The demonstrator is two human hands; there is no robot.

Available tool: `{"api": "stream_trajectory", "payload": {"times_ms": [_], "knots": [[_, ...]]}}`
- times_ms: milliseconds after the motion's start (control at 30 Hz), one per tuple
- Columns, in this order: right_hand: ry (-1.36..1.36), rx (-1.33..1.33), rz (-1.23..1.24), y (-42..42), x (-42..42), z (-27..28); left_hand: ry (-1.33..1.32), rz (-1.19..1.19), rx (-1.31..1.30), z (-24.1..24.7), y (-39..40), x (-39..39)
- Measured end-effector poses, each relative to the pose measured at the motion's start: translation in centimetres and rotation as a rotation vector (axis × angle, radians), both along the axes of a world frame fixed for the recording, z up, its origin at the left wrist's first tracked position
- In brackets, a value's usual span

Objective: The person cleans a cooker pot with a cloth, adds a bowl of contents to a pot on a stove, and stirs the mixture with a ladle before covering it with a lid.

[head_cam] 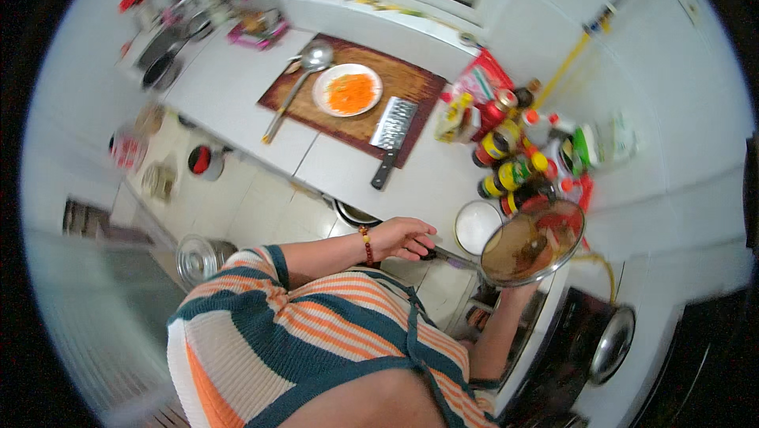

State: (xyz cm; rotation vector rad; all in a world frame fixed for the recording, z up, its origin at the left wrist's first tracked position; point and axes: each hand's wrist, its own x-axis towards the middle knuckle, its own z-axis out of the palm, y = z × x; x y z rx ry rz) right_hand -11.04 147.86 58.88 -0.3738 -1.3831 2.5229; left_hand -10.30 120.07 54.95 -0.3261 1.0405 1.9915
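My right hand [536, 261] holds a round glass pot lid [509, 245] with a metal rim, tilted beside the counter. The fingers show only dimly through the glass. My left hand [406, 238], a beaded bracelet at its wrist, hovers by the counter's front edge with fingers apart and nothing in them. A round container of white contents [478, 227] stands next to the lid. On the wooden cutting board [415, 81] are a white plate [318, 91] of shredded carrot [351, 93], a wide-bladed kitchen knife [396, 123] and a metal ladle [317, 56]; both handles extend past the board.
Sauce bottles [513, 174] and seasoning bags [479, 75] crowd the counter's right corner. A dark cooktop [560, 345] lies at lower right, with another lid [614, 345] beside it. At the far left sit a small black pan [159, 69] and a pink-based item [258, 37]. Jars [204, 256] stand below left.
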Motion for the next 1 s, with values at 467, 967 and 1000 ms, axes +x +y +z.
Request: {"api": "stream_trajectory", "payload": {"times_ms": [467, 967, 1000], "knots": [[0.164, -0.304, -0.295, 3.0, 5.3, -0.8, 0.03, -0.385, 0.063, 1.4, 6.2, -4.6], [0.319, -0.093, -0.974, 18.9, 28.4, 11.6, 0.072, -0.714, 0.142, 1.0, 19.8, -1.7], [0.292, -0.017, -1.025, 21.2, 30.9, 12.8, 0.075, -0.722, 0.145, 0.9, 21.1, -0.8]]}}
